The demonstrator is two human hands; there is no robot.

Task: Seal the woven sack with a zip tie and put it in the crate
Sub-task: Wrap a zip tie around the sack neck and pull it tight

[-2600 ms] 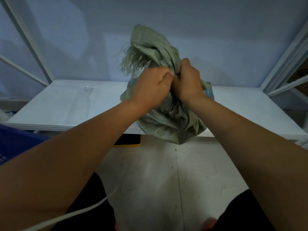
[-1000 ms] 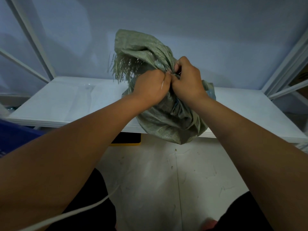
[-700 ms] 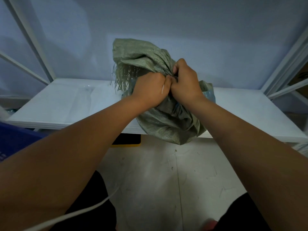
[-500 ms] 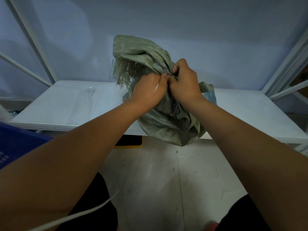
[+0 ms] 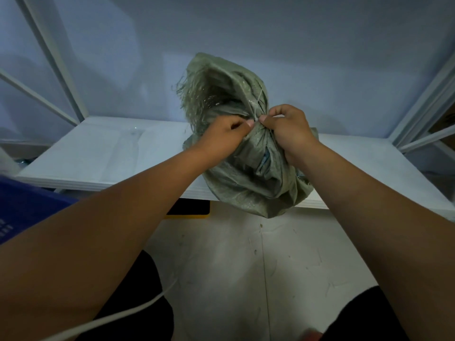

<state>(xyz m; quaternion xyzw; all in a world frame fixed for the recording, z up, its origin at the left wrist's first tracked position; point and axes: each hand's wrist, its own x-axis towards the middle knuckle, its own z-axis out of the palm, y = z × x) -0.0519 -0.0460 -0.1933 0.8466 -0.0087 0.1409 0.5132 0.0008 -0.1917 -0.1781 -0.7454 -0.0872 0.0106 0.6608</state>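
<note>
A green woven sack (image 5: 248,183) is stood on the front edge of a white bench (image 5: 103,156), at about one o'clock from the middle of the view, with its lower bulge hung over the edge. Its neck is gathered into a tight waist, and the frayed open mouth is flared above it toward eleven o'clock. A thin pale tie (image 5: 259,104) is seen rising from the waist along the fabric toward twelve o'clock.

The left hand (image 5: 229,130) is set at nine o'clock of the waist, fingers curled and thumb pressed forward, and the bunched neck is gripped by it. The right hand (image 5: 288,129) is set at three o'clock of the waist, fingers curled round the fabric, and the base of the tie is pinched between thumb and forefinger. The two thumbs are nearly touching. Whether the tie is also held by the left hand cannot be told.

A blue crate (image 5: 27,205) is partly seen at nine o'clock, at the frame's edge, well apart from the sack. A white cable (image 5: 128,312) is trailed at seven o'clock.
</note>
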